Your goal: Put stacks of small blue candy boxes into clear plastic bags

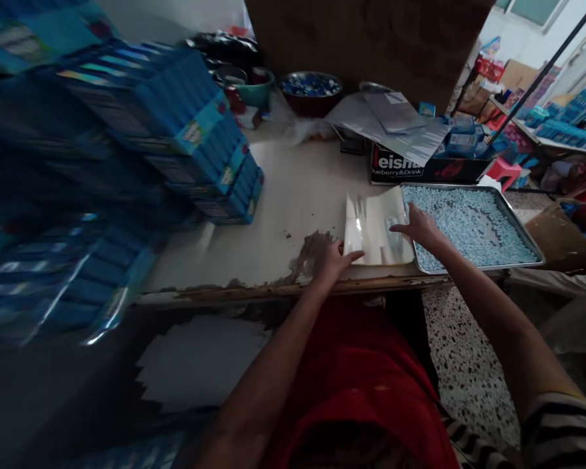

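A cream sheet with shiny clear plastic film (pixel 378 228) lies at the table's front edge, its surface creased and reflecting light. At its left edge is my left hand (pixel 333 266), with the thumb stretched over the film and the fingers around the edge, partly hidden. My right hand (pixel 422 229) rests at the right edge of the film, thumb and forefinger spread apart; its other fingers are hidden. Just to the right, a metal tray (pixel 469 268) holds many small pale-blue pieces, and the right forearm passes over its near left corner.
Tall stacks of blue boxes (pixel 195 130) stand on the left, some wrapped in film. Behind are a bowl (pixel 312 104) of blue and white pieces, a teal basin (pixel 258 94) and a black carton (pixel 420 166) with papers on top. The table's front edge (pixel 254 293) is worn.
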The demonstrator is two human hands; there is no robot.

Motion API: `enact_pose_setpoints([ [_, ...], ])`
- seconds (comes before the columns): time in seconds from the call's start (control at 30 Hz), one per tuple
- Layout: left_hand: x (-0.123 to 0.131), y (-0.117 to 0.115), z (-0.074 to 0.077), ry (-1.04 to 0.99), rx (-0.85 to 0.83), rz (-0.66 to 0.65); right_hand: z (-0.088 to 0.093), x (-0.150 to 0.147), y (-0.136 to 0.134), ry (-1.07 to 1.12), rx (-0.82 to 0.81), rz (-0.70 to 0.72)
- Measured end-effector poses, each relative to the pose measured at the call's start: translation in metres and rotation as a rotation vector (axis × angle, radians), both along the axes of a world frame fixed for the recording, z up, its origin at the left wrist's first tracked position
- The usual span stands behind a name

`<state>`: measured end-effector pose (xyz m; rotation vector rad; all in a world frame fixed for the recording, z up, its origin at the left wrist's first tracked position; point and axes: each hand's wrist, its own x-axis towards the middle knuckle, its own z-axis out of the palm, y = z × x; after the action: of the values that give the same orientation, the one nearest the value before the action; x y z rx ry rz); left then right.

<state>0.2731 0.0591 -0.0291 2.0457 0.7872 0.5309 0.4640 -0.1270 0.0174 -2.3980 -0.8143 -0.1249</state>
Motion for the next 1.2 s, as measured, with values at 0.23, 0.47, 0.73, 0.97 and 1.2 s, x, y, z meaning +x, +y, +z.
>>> enact_pose_setpoints([
  [0.23, -0.097, 0.046, -0.032, 0.184, 0.423, -0.057, -0.043, -0.053, -0.003, -0.275, -0.321, 0.489],
  [0.47, -0.156, 0.073, 0.007, -0.031, 0.779, 0.163, -0.115, -0.071, 0.006, -0.675, -0.409, 0.449],
  [0.73, -0.082, 0.196, 0.166, -0.412, 0.73, 0.751, -0.131, -0.046, -0.002, -0.795, -0.186, 0.558],
  [0.97, -0.019, 0.226, 0.182, -0.317, 0.473, 0.845, -0.09, -0.039, 0.008, -0.156, -0.158, 0.373],
  [1.2, -0.027, 0.199, 0.192, -0.497, 0.767, 0.846, -0.034, -0.007, -0.016, 0.201, 0.276, 0.401],
])
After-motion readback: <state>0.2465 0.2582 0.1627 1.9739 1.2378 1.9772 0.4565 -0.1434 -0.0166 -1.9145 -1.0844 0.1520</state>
